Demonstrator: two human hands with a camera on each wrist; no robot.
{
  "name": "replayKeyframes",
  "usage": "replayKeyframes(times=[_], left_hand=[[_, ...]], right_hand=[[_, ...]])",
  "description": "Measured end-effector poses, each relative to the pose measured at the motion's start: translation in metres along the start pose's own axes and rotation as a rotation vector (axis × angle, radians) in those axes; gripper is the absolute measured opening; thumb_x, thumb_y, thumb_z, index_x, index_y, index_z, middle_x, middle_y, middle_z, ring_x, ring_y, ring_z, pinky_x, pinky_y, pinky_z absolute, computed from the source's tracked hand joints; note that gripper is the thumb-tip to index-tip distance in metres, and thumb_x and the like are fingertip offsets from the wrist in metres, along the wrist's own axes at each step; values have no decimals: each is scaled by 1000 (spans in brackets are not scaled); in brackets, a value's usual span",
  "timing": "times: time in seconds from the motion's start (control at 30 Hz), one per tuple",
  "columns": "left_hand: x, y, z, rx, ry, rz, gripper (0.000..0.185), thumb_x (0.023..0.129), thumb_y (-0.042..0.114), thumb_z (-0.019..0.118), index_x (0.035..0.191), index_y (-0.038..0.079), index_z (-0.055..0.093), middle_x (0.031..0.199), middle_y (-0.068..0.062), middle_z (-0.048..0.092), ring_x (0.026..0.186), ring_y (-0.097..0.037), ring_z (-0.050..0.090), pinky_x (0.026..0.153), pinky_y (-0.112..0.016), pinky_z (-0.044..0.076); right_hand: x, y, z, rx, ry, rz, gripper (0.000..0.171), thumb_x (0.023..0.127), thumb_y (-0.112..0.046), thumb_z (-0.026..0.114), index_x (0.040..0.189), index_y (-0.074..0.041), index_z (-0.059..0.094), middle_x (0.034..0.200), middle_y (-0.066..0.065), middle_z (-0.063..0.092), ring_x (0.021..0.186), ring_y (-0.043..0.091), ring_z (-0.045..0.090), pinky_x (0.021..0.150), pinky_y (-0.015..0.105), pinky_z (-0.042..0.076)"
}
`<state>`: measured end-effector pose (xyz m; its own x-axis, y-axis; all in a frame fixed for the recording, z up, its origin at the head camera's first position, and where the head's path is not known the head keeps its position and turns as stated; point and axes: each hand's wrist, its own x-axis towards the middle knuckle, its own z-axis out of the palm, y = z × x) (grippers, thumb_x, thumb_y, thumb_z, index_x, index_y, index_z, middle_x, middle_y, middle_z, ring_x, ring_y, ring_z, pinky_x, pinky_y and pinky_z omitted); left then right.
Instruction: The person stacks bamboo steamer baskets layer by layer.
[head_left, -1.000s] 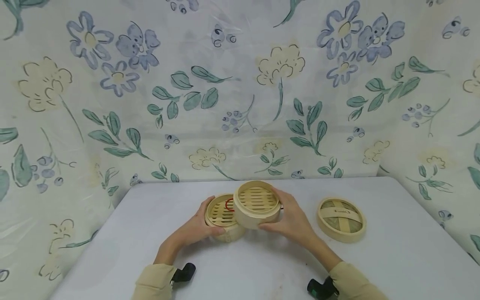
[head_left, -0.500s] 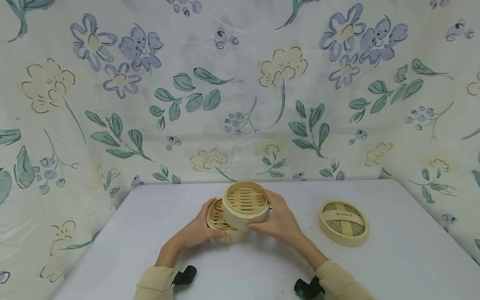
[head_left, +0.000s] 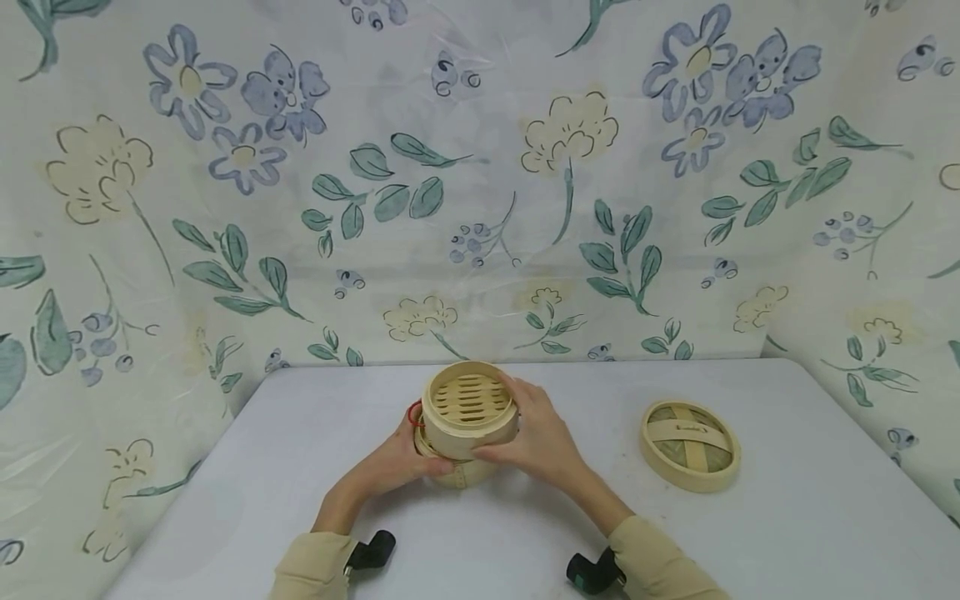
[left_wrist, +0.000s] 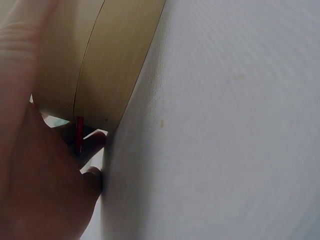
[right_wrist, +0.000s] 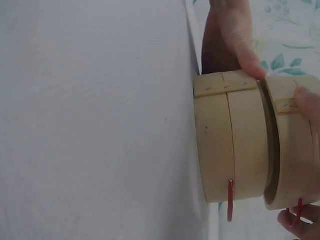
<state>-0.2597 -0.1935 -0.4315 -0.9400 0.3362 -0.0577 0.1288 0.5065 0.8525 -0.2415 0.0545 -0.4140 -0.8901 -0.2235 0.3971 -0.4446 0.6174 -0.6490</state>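
Observation:
My right hand [head_left: 519, 427] grips a slatted bamboo steamer tier [head_left: 468, 407] by its wall. It hangs almost squarely over a second tier [head_left: 459, 475] that stands on the white table [head_left: 525, 533]. My left hand [head_left: 418, 448] holds that lower tier from the left. In the right wrist view the upper tier [right_wrist: 292, 150] rests slightly askew against the lower tier [right_wrist: 230, 150], with a narrow gap on one side. A red band [right_wrist: 230, 201] hangs down the lower tier's wall. The left wrist view shows only my palm [left_wrist: 40, 195] against the lower tier [left_wrist: 110, 60].
A woven bamboo lid [head_left: 690, 444] lies flat on the table to the right, well apart from the hands. A flowered plastic sheet [head_left: 480, 192] hangs behind the table and on both sides. Black wrist mounts [head_left: 371, 550] sit on both sleeves.
My right hand has carried the upper tier leftwards, from beside the lower tier to above it. The left hand and the lid have stayed put.

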Motion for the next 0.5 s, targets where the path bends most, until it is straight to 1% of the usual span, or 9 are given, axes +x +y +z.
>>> replayKeyframes(times=[0.07,0.13,0.2,0.37,0.43,0.5], left_hand=[[0,0,0,-15,2,-5,109,70,34,88,153,17,19,151,-12,37,137,-29,37,114,-52,24],[1,-1,1,-40,-5,6,107,70,31,89,151,18,21,151,-11,37,138,-27,36,114,-51,23],[1,-2,0,-57,-22,39,104,71,28,88,151,18,22,150,-9,38,137,-25,37,114,-50,23],[2,-5,0,-69,-68,155,99,75,22,86,151,20,24,147,-5,45,133,-21,41,113,-47,27],[3,-6,-1,-78,-77,186,98,75,21,86,151,20,25,146,-5,48,132,-22,42,112,-48,28],[2,-6,-1,-81,-79,198,99,74,21,86,152,20,24,146,-6,47,132,-22,42,112,-49,27]], right_hand=[[0,-2,1,-10,-2,-12,109,65,-52,88,155,-22,33,147,14,44,131,31,47,99,58,45],[1,-3,3,-21,-2,-19,110,65,-52,88,155,-22,33,146,15,44,130,31,47,99,57,46],[2,-4,6,-25,-3,-18,110,65,-53,88,155,-21,33,146,15,44,129,31,48,98,56,46],[6,-6,12,-30,-7,-15,110,65,-55,87,154,-21,33,145,16,45,128,31,48,98,55,47],[6,-8,13,-36,-2,-21,110,65,-55,87,154,-20,34,145,15,46,129,31,47,98,55,47],[7,-10,14,-48,8,-28,110,65,-55,87,154,-19,34,145,15,46,130,31,47,98,54,46]])
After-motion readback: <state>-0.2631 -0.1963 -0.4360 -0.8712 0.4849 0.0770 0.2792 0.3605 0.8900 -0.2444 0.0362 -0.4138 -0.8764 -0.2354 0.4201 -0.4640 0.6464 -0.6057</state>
